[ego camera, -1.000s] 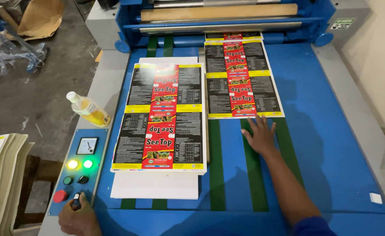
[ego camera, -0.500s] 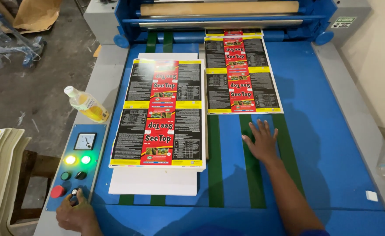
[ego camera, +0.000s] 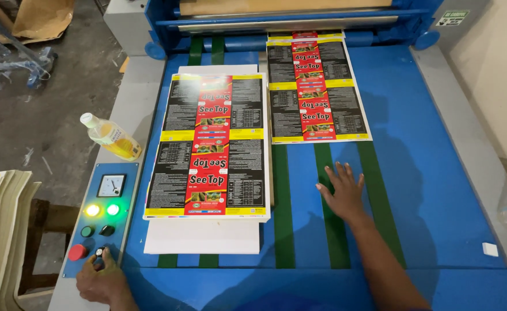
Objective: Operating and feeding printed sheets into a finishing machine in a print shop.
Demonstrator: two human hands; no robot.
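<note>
My left hand (ego camera: 99,279) rests at the control panel (ego camera: 101,216), its fingers pinched on a small black knob (ego camera: 99,251) beside a red button (ego camera: 77,251). My right hand (ego camera: 342,192) lies flat and spread on the blue machine table (ego camera: 432,173), over a green belt (ego camera: 328,213), just below a printed black, red and yellow sheet (ego camera: 314,86) that lies under the roller (ego camera: 288,20). A stack of like printed sheets (ego camera: 210,147) sits left of it on white boards (ego camera: 201,236).
A small yellow bottle (ego camera: 112,137) lies on the grey side ledge above the panel, which has a dial (ego camera: 111,185) and two lit lamps (ego camera: 102,210). Another pile of sheets (ego camera: 0,230) stands at far left. A small white block (ego camera: 490,249) sits at right.
The printed sheet on the right has travelled farther under the roller, away from my right hand. My right hand stayed flat on the table; my left hand stayed on the knob.
</note>
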